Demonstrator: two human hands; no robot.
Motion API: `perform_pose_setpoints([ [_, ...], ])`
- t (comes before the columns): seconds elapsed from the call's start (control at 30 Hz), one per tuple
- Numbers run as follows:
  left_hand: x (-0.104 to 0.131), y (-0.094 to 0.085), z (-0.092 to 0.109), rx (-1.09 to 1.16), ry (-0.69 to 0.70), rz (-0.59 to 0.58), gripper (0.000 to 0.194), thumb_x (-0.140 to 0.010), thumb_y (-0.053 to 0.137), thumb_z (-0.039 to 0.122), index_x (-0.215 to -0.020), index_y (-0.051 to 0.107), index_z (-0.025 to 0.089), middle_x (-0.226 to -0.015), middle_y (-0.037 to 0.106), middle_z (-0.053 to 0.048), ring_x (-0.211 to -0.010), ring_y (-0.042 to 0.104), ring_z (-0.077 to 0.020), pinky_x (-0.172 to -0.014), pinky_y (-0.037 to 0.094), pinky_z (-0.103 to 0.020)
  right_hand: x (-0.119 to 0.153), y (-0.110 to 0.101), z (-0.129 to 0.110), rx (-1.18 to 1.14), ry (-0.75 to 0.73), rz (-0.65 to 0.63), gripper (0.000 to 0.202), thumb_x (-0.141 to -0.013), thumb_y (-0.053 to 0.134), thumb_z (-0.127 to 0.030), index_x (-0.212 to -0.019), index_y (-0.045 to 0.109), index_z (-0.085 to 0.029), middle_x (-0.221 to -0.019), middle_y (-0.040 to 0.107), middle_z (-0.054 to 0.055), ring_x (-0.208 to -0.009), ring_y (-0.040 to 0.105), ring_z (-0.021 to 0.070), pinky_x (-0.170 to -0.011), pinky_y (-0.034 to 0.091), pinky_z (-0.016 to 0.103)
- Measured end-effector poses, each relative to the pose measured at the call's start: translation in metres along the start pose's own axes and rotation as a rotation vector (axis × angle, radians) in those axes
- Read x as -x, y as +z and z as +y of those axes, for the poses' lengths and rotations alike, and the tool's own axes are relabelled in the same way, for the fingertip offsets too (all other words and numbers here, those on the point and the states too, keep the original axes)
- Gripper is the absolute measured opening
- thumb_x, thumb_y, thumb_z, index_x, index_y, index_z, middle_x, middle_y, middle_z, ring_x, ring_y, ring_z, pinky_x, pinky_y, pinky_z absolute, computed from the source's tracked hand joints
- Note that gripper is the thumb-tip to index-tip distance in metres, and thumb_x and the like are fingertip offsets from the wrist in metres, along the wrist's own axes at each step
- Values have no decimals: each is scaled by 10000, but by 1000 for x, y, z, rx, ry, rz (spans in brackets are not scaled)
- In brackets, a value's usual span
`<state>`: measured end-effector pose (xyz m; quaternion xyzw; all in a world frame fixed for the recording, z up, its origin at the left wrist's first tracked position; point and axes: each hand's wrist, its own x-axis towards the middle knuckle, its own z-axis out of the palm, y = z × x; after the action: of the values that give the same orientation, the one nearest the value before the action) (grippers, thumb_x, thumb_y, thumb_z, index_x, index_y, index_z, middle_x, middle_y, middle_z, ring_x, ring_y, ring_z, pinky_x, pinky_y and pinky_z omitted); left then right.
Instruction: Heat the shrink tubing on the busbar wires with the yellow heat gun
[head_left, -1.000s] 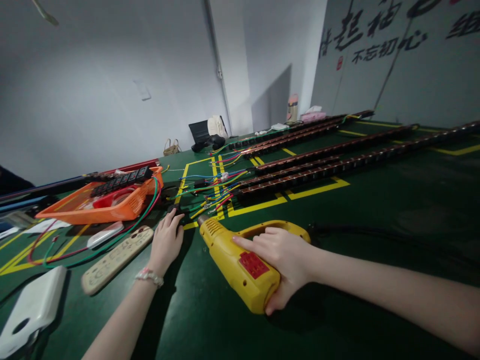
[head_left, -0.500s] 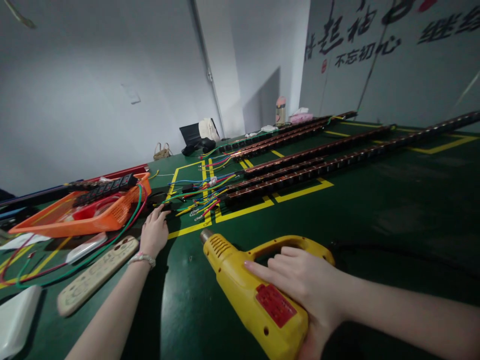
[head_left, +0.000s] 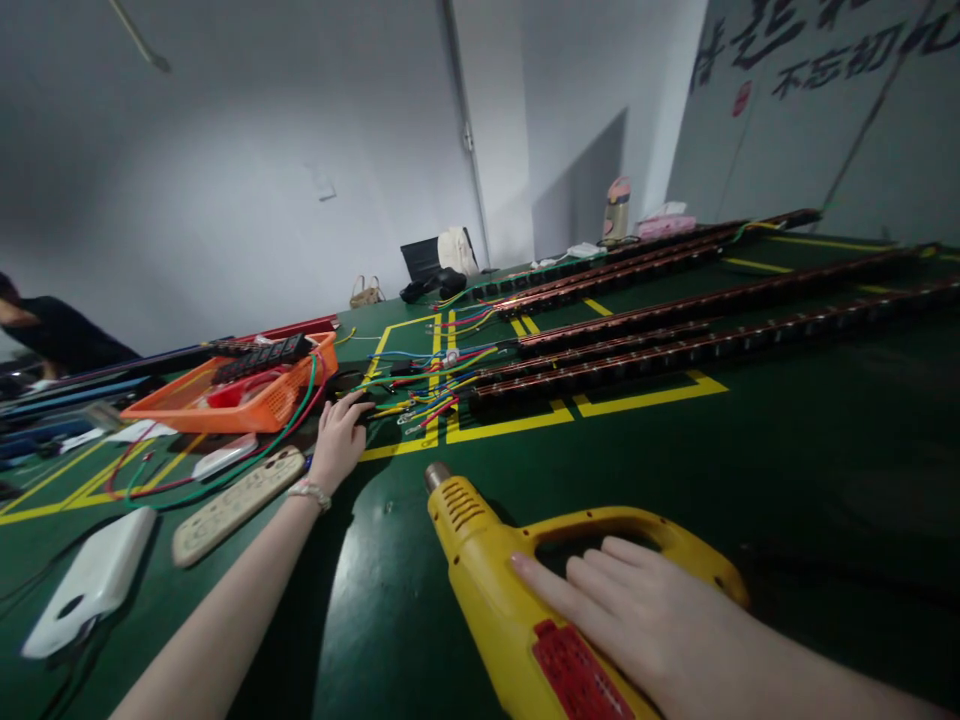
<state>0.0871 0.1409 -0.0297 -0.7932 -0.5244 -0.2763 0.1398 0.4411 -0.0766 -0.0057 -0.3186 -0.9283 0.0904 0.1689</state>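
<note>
My right hand point(head_left: 634, 610) is wrapped round the body of a yellow heat gun point(head_left: 480, 570), its forefinger lying along the casing. The metal nozzle points away from me toward the wires, and the gun's loop handle is on the right. My left hand point(head_left: 341, 435) reaches forward over the table, palm down, its fingers stretched out beside the ends of the coloured wires point(head_left: 420, 405). Whatever lies under those fingertips is dark and hard to make out. The wires run out of long copper-and-black bars point(head_left: 600, 363) lying across the table.
An orange basket point(head_left: 255, 415) holding black and red parts stands left of my left hand. Nearer lie a beige power strip point(head_left: 232, 507) and a white device point(head_left: 97, 575) with a cable. A bottle point(head_left: 616, 212) stands at the back. Another person point(head_left: 67, 330) is at far left.
The view has swung left, so most things appear farther right and the other person has come into sight. My right hand keeps its grip on the heat gun; my left hand stays by the wires.
</note>
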Motion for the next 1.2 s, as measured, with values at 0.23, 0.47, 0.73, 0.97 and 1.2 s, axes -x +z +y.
perform_pose_setpoints([
  [0.23,-16,6,93,220,242,-173,331,-883,379,249,-1198,474,208,-1214,543,-61,-1151,480,-186,-997,386,-371,-3,-1,-2,56,-13,-68,911,-706,531,-614,-1413,317,-79,-869,613,126,-692,557,243,-700,407,369],
  [0.47,-26,16,111,30,126,-144,367,-837,432,186,-1200,445,136,-1101,547,-102,-1040,507,-225,-938,405,-383,-3,-1,-2,45,-2,-68,960,-663,566,-630,-1410,318,-79,-891,613,130,-713,558,259,-703,401,375],
  [0.73,-29,-10,115,-174,193,-165,330,-869,329,140,-1134,527,137,-1020,542,-107,-980,498,-239,-859,416,-370,-4,-3,-2,15,-5,-74,999,-646,543,-683,-1399,337,-59,-874,597,133,-686,544,250,-665,392,368],
  [0.97,-9,-52,131,-255,257,-133,338,-892,321,172,-1170,512,163,-1048,532,-103,-971,477,-249,-822,390,-379,-5,-3,-2,-11,11,-93,1065,-608,525,-744,-1395,349,-49,-874,606,146,-704,570,282,-677,416,407],
  [1.2,16,-38,123,-239,296,-154,205,-906,393,239,-1032,542,177,-993,556,-84,-946,500,-242,-782,407,-366,1,-1,-2,28,25,41,1069,-609,632,-650,-1471,165,-222,-1038,641,131,-835,619,352,-732,492,483],
])
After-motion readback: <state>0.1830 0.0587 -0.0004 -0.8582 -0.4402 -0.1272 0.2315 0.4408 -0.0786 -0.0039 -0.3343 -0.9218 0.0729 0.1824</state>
